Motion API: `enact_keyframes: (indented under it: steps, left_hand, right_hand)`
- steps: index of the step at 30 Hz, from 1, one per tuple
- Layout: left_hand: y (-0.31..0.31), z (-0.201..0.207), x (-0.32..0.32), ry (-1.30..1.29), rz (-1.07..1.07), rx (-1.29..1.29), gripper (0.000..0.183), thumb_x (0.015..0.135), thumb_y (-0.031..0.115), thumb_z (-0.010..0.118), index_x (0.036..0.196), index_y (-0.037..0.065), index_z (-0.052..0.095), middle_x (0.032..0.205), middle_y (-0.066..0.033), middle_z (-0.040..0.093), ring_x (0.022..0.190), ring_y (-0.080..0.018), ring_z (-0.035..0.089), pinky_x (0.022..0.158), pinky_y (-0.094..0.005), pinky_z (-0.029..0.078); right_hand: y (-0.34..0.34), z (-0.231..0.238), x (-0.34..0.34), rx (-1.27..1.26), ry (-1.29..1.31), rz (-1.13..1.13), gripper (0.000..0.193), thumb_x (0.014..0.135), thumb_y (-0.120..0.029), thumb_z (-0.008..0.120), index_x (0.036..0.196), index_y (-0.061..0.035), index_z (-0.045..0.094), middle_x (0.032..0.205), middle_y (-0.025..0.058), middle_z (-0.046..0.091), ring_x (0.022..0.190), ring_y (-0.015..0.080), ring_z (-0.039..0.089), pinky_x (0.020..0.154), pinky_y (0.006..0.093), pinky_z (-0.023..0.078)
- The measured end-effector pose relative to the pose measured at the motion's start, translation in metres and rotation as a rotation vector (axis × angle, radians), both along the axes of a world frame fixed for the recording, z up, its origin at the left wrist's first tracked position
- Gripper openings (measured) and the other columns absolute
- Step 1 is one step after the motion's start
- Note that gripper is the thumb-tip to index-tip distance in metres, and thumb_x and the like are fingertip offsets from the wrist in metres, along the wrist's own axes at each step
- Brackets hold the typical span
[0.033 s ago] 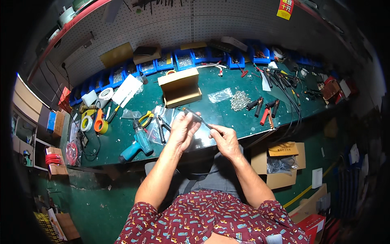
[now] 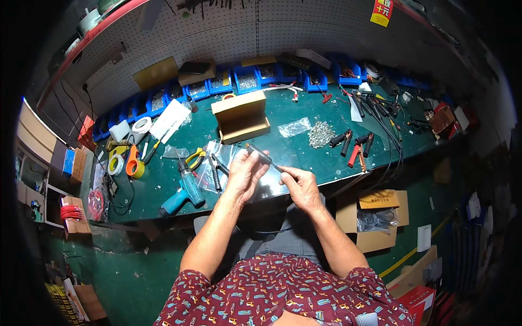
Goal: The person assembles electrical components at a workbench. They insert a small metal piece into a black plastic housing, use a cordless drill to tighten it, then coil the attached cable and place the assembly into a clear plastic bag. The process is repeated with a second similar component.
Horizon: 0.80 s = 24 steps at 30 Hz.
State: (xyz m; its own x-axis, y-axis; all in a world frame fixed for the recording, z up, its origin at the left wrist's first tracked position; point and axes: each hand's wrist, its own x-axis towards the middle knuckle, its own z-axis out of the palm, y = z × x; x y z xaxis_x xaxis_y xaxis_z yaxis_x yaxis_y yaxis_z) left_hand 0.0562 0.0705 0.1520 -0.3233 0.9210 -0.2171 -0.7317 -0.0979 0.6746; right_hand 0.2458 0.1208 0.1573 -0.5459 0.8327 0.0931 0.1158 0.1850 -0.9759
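Above the bench's front edge, my left hand (image 2: 246,175) grips a black cylindrical plug (image 2: 263,156) with a small orange-brown tip at its upper left end. Fingers of my right hand (image 2: 302,190) pinch the thin dark cable (image 2: 277,167) where it leaves the plug. Both hands are closed, and the plug slants down from left to right between them. Left of my left hand lie black-handled pliers (image 2: 216,171) and yellow-handled pliers (image 2: 196,158), partly over a clear plastic bag (image 2: 205,178). A teal cordless drill (image 2: 186,191) rests beside them.
An open cardboard box (image 2: 243,130) stands behind my hands. To its right are a pile of small metal parts (image 2: 322,134) and red and black clamps (image 2: 356,153). Blue bins (image 2: 246,80) line the back. An open carton (image 2: 375,239) sits below the bench at right.
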Motion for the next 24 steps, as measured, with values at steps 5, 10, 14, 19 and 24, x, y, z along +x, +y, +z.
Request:
enact_keyframes:
  steps: [5, 10, 14, 19, 24]
  left_hand:
    - [-0.009, -0.006, 0.012, 0.263, -0.104, -0.051, 0.031, 0.098, 0.021, 0.074, 0.123, 0.008, 0.061, 0.111, -0.0058, 0.071, 0.101, -0.0146, 0.068, 0.090, -0.0330, 0.058]
    - [-0.008, -0.012, 0.010, 0.327, -0.139, -0.129, 0.028, 0.098, 0.024, 0.071, 0.121, 0.009, 0.063, 0.102, -0.0001, 0.067, 0.086, -0.0103, 0.061, 0.075, -0.0283, 0.054]
    - [0.001, -0.016, -0.002, 0.044, -0.097, -0.126, 0.027, 0.103, 0.030, 0.064, 0.115, 0.006, 0.065, 0.093, -0.0012, 0.065, 0.073, -0.0065, 0.057, 0.057, -0.0216, 0.051]
    - [0.010, -0.033, -0.003, 0.381, -0.012, -0.054, 0.040, 0.105, 0.038, 0.061, 0.114, 0.000, 0.066, 0.097, -0.0076, 0.070, 0.064, -0.0054, 0.057, 0.054, -0.0175, 0.048]
    - [0.013, -0.021, -0.007, 0.563, 0.257, -0.111, 0.043, 0.107, 0.038, 0.058, 0.109, -0.003, 0.068, 0.092, -0.0110, 0.073, 0.064, -0.0063, 0.059, 0.055, -0.0199, 0.050]
  right_hand:
    - [-0.005, 0.014, -0.009, -0.027, -0.072, 0.007, 0.046, 0.099, -0.018, 0.065, 0.140, 0.0022, 0.060, 0.085, 0.0050, 0.071, 0.077, 0.0082, 0.062, 0.071, 0.0259, 0.051]
    - [0.005, 0.003, -0.020, -0.007, -0.081, 0.022, 0.048, 0.100, -0.025, 0.066, 0.140, 0.0008, 0.061, 0.084, 0.0064, 0.070, 0.077, 0.0108, 0.064, 0.071, 0.0284, 0.053]
    - [0.010, -0.016, -0.022, 0.039, -0.050, 0.024, 0.035, 0.100, -0.023, 0.065, 0.124, 0.0030, 0.070, 0.084, 0.0075, 0.071, 0.078, 0.0115, 0.065, 0.072, 0.0291, 0.053]
    - [0.009, -0.017, -0.021, 0.058, -0.113, 0.008, 0.027, 0.100, -0.021, 0.062, 0.109, 0.0048, 0.067, 0.083, 0.0064, 0.070, 0.075, 0.0116, 0.064, 0.069, 0.0292, 0.052]
    - [0.010, -0.016, -0.015, 0.013, -0.108, -0.016, 0.020, 0.098, -0.017, 0.060, 0.102, 0.0026, 0.063, 0.081, 0.0070, 0.070, 0.068, 0.0104, 0.059, 0.063, 0.0288, 0.048]
